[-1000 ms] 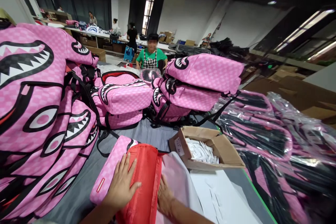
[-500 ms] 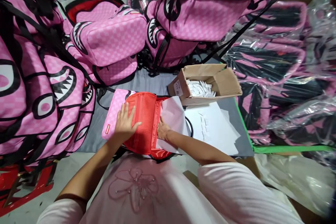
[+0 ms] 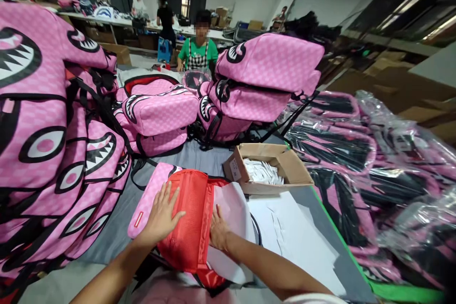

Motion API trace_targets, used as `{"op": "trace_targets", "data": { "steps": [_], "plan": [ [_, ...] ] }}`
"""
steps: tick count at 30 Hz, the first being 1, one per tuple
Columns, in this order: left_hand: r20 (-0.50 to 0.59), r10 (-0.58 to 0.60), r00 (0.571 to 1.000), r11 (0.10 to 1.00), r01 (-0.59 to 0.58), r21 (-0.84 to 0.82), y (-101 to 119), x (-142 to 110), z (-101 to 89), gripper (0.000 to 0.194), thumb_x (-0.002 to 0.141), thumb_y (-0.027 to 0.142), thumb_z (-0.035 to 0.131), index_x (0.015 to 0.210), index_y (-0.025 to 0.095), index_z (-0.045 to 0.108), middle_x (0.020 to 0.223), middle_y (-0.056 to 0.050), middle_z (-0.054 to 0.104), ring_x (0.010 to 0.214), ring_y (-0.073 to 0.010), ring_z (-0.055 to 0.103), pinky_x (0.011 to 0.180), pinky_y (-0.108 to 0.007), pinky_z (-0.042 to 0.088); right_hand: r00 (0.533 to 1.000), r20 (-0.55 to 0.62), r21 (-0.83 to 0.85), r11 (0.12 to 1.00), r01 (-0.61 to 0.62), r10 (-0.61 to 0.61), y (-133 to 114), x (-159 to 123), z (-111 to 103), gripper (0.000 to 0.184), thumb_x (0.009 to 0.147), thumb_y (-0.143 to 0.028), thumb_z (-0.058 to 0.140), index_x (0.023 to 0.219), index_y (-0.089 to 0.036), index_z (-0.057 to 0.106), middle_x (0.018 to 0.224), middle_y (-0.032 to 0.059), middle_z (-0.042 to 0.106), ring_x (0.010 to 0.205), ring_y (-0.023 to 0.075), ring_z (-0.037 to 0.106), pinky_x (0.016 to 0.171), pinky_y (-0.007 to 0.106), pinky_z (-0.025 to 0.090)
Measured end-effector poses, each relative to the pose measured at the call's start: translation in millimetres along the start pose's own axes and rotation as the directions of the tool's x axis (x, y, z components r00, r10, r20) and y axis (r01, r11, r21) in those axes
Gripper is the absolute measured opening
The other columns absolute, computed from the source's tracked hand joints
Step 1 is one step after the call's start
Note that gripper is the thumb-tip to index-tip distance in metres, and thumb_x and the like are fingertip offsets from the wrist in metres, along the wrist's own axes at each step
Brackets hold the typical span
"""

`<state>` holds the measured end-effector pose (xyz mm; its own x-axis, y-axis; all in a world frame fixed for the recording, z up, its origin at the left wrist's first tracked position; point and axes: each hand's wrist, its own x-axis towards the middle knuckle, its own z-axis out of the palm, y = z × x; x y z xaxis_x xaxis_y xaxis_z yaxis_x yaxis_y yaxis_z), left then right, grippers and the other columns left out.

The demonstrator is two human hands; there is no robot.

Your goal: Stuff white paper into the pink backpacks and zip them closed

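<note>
A pink checkered backpack [image 3: 159, 181] lies unzipped in front of me, its red-lined flap [image 3: 192, 213] folded over to the left. Spread flat across the left edge of that flap is my left hand [image 3: 161, 213], fingers apart. My right hand [image 3: 220, 230] reaches into the opening with its fingers stretched out, pressing beside the red lining. Under and around it is a pale white sheet [image 3: 233, 204] that sits partly inside the bag. Some right fingertips are hard to make out against the lining.
A cardboard box [image 3: 297, 171] of small white packets stands behind white paper sheets [image 3: 295, 237]. Pink backpacks [image 3: 46, 152] pile up at left, more [image 3: 263, 64] stack behind. Plastic-wrapped bags [image 3: 331, 147] lie at right. A person in green [image 3: 210, 52] is across the table.
My view has tilted up, bringing the room and several people into sight. Both hands stay in nearly the same places on the backpack.
</note>
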<state>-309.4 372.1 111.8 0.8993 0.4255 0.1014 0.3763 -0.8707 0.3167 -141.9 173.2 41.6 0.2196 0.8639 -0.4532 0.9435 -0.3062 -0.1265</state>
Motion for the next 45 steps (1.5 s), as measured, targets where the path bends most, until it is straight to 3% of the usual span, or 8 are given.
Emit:
{"op": "trace_targets", "data": {
  "steps": [10, 16, 19, 23, 27, 31, 39, 45],
  "plan": [
    [0.086, 0.386, 0.918, 0.915, -0.393, 0.094, 11.8, 1.7, -17.3, 0.058, 0.093, 0.01, 0.047, 0.148, 0.029, 0.043, 0.161, -0.008, 0.03, 0.151, -0.0271, 0.02, 0.119, -0.054, 0.027, 0.997, 0.064, -0.048, 0.998, -0.049, 0.052, -17.4, -1.8, 1.7, 0.078, 0.09, -0.057, 0.046, 0.156, -0.02, 0.026, 0.161, 0.0154, 0.022, 0.149, 0.0413, 0.009, 0.117, 0.066, -0.009],
    [0.29, -0.004, 0.957, 0.991, -0.036, 0.132, 67.9, 33.6, -28.6, 0.035, 0.09, 0.009, 0.05, 0.119, 0.014, 0.069, 0.133, -0.018, 0.063, 0.126, -0.0365, 0.056, 0.1, -0.053, 0.047, 0.987, 0.123, -0.138, 0.987, -0.086, 0.103, -21.4, -3.5, -6.2, 0.091, 0.083, -0.061, 0.059, 0.153, -0.009, 0.032, 0.159, 0.0227, 0.026, 0.147, 0.0463, 0.012, 0.119, 0.066, 0.0],
    [0.237, -0.117, 0.964, 0.98, 0.074, 0.183, 111.4, 56.6, -14.9, 0.039, 0.093, 0.023, 0.054, 0.124, 0.003, 0.065, 0.117, -0.027, 0.068, 0.119, -0.0425, 0.06, 0.102, -0.06, 0.042, 0.986, 0.118, -0.175, 0.98, -0.093, 0.115, -34.7, 1.2, -13.7, 0.071, 0.085, -0.046, 0.06, 0.146, -0.012, 0.048, 0.152, 0.0202, 0.041, 0.146, 0.0433, 0.023, 0.121, 0.063, 0.004],
    [0.213, -0.185, 0.959, 0.963, 0.134, 0.233, 125.5, 47.1, 17.1, 0.059, 0.093, 0.016, 0.047, 0.151, 0.006, 0.038, 0.151, -0.029, 0.039, 0.146, -0.0436, 0.027, 0.115, -0.07, 0.014, 0.994, -0.017, -0.124, 0.986, -0.111, 0.109, -18.9, -35.8, -36.9, 0.074, 0.085, -0.052, 0.062, 0.144, -0.01, 0.048, 0.154, 0.0219, 0.038, 0.145, 0.0412, 0.027, 0.12, 0.063, 0.007],
    [0.181, -0.022, 0.983, 0.974, -0.02, 0.226, 108.3, 13.2, 48.7, 0.064, 0.089, 0.004, 0.033, 0.154, 0.008, 0.031, 0.163, -0.021, 0.018, 0.152, -0.0339, 0.004, 0.12, -0.066, 0.002, 0.943, -0.294, -0.015, 0.985, -0.17, 0.158, 33.5, -90.8, -54.1, 0.033, 0.1, -0.031, 0.043, 0.114, -0.013, 0.068, 0.118, 0.0151, 0.067, 0.115, 0.0271, 0.057, 0.117, 0.051, 0.023],
    [0.306, 0.127, 0.943, 0.964, -0.19, 0.184, 126.4, 9.2, 75.3, 0.058, 0.082, 0.002, 0.036, 0.136, 0.003, 0.056, 0.153, -0.017, 0.043, 0.152, -0.0225, 0.015, 0.127, -0.044, 0.002, 0.93, -0.36, -0.096, 0.988, -0.117, 0.076, 64.4, -113.7, -60.3, 0.03, 0.098, -0.018, 0.043, 0.114, -0.018, 0.068, 0.119, 0.0109, 0.067, 0.119, 0.0279, 0.051, 0.118, 0.059, 0.01],
    [0.314, 0.108, 0.943, 0.969, -0.17, 0.177, 118.4, 32.4, 64.1, 0.055, 0.089, 0.006, 0.034, 0.142, -0.002, 0.046, 0.154, -0.019, 0.04, 0.152, -0.0276, 0.016, 0.125, -0.049, 0.006, 0.966, -0.029, -0.223, 0.943, 0.246, -0.258, 54.2, -114.5, -68.9, 0.037, 0.096, -0.043, 0.051, 0.091, -0.016, 0.075, 0.088, 0.0124, 0.07, 0.099, 0.0282, 0.052, 0.11, 0.054, 0.02],
    [0.336, 0.106, 0.936, 0.979, -0.158, 0.13, 122.2, 28.0, 71.6, 0.051, 0.09, 0.007, 0.033, 0.136, -0.003, 0.051, 0.153, -0.023, 0.04, 0.153, -0.0274, 0.012, 0.125, -0.049, 0.007, 0.946, 0.06, -0.149, 0.934, 0.325, -0.319, 34.4, -87.9, -60.0, 0.058, 0.098, -0.057, 0.039, 0.123, -0.011, 0.066, 0.127, 0.0183, 0.064, 0.11, 0.031, 0.055, 0.099, 0.049, 0.034]
  ]
}}
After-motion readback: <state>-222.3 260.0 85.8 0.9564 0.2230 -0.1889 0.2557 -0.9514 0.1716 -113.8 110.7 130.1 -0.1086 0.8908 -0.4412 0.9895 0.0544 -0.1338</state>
